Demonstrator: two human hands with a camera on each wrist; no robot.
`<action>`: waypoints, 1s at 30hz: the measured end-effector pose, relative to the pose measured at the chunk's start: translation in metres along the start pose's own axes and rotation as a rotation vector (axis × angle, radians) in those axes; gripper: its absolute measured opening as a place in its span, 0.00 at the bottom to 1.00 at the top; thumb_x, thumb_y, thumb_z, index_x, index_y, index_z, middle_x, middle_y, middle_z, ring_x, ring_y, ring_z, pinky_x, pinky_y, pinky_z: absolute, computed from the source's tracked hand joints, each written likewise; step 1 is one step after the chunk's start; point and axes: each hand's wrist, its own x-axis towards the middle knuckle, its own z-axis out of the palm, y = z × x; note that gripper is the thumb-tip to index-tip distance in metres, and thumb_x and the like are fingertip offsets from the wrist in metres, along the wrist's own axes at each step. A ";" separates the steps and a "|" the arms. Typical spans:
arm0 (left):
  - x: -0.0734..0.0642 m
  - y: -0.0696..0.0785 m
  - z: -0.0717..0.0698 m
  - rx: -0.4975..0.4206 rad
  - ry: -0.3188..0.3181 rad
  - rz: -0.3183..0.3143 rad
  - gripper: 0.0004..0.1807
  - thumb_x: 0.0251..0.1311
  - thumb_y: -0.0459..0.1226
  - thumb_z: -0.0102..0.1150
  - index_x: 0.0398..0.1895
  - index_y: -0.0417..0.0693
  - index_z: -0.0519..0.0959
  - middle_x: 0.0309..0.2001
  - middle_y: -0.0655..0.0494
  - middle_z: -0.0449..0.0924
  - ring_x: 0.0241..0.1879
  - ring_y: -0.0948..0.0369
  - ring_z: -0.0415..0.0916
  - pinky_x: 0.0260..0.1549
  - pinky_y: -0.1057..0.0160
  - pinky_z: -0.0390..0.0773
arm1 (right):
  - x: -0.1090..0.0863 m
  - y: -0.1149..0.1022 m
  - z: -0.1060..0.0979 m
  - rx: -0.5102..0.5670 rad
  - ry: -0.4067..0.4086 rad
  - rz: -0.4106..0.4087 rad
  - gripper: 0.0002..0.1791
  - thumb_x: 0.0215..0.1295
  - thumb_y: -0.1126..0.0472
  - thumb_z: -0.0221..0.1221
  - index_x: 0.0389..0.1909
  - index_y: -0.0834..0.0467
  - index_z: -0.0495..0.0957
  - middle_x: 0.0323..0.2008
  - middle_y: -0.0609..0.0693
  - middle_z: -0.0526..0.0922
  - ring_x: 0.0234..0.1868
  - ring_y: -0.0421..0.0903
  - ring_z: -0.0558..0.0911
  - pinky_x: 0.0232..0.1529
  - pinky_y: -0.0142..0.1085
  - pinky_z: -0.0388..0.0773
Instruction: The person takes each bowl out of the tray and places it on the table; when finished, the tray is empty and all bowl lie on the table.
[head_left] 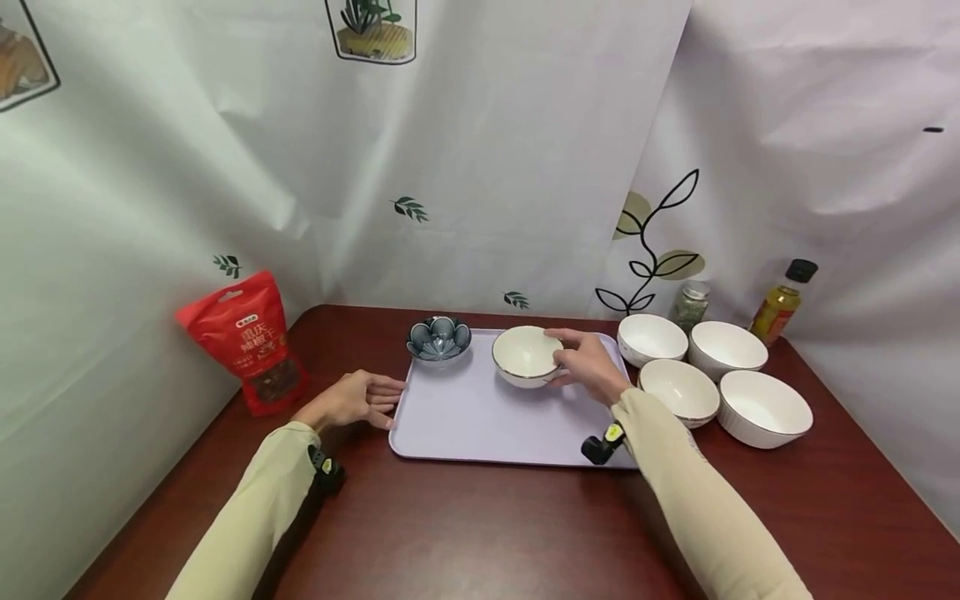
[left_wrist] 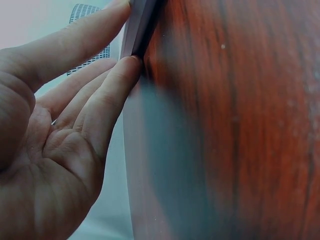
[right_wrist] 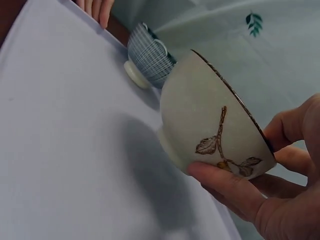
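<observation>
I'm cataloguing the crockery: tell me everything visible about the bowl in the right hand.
The bowl is cream-white, with a thin dark-brown line round its rim, a brown leafy sprig outside and a short foot. It looks like glazed ceramic. Its mouth faces up; nothing shows inside. The right hand's grip holds it at its right side, apparently clear of the lavender tray, where its shadow falls.

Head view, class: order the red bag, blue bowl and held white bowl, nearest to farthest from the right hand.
1. Held white bowl: in the right hand.
2. Blue bowl: far left corner of the tray.
3. Red bag: left of the tray.
</observation>
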 end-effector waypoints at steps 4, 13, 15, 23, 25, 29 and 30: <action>0.000 -0.001 0.000 0.002 -0.003 0.000 0.41 0.48 0.24 0.74 0.67 0.23 0.67 0.64 0.25 0.71 0.64 0.37 0.74 0.58 0.52 0.81 | -0.015 0.000 -0.013 0.010 -0.036 -0.027 0.36 0.59 0.75 0.46 0.72 0.63 0.66 0.70 0.67 0.65 0.45 0.48 0.82 0.44 0.45 0.89; -0.001 0.000 0.000 0.003 -0.005 0.005 0.41 0.48 0.25 0.75 0.67 0.22 0.67 0.64 0.24 0.70 0.64 0.37 0.74 0.58 0.52 0.81 | -0.056 -0.003 -0.045 -0.036 -0.074 -0.073 0.36 0.59 0.75 0.47 0.72 0.63 0.65 0.73 0.64 0.61 0.46 0.43 0.81 0.42 0.44 0.90; -0.001 0.001 -0.001 0.004 -0.004 0.006 0.41 0.48 0.25 0.75 0.67 0.23 0.66 0.64 0.25 0.71 0.64 0.38 0.74 0.58 0.53 0.81 | -0.066 -0.002 -0.054 -0.042 -0.083 -0.075 0.36 0.58 0.75 0.48 0.72 0.64 0.65 0.74 0.64 0.59 0.46 0.41 0.81 0.42 0.45 0.90; -0.002 0.001 -0.001 -0.003 -0.011 0.014 0.42 0.49 0.26 0.74 0.68 0.23 0.66 0.64 0.25 0.70 0.65 0.38 0.73 0.59 0.53 0.81 | -0.105 0.014 -0.089 -0.073 -0.118 -0.149 0.35 0.60 0.77 0.49 0.72 0.68 0.63 0.71 0.64 0.61 0.40 0.38 0.86 0.40 0.46 0.90; -0.001 0.000 -0.001 -0.004 -0.011 0.015 0.42 0.49 0.26 0.74 0.68 0.23 0.66 0.64 0.25 0.70 0.65 0.38 0.73 0.59 0.53 0.81 | -0.114 0.019 -0.098 -0.077 -0.119 -0.165 0.34 0.60 0.77 0.49 0.72 0.68 0.64 0.69 0.60 0.63 0.41 0.37 0.85 0.40 0.47 0.89; -0.001 -0.001 0.000 -0.001 0.003 0.007 0.41 0.49 0.26 0.74 0.68 0.24 0.67 0.64 0.26 0.71 0.65 0.39 0.73 0.57 0.55 0.82 | -0.130 0.030 -0.114 -0.104 -0.109 -0.162 0.33 0.63 0.76 0.51 0.71 0.64 0.66 0.65 0.45 0.67 0.44 0.36 0.84 0.41 0.46 0.89; -0.001 -0.001 0.000 0.001 0.003 0.007 0.41 0.49 0.26 0.74 0.68 0.25 0.67 0.64 0.26 0.71 0.65 0.39 0.74 0.57 0.56 0.82 | -0.134 0.033 -0.118 -0.120 -0.100 -0.149 0.33 0.63 0.75 0.52 0.71 0.62 0.67 0.63 0.42 0.68 0.44 0.35 0.84 0.40 0.44 0.89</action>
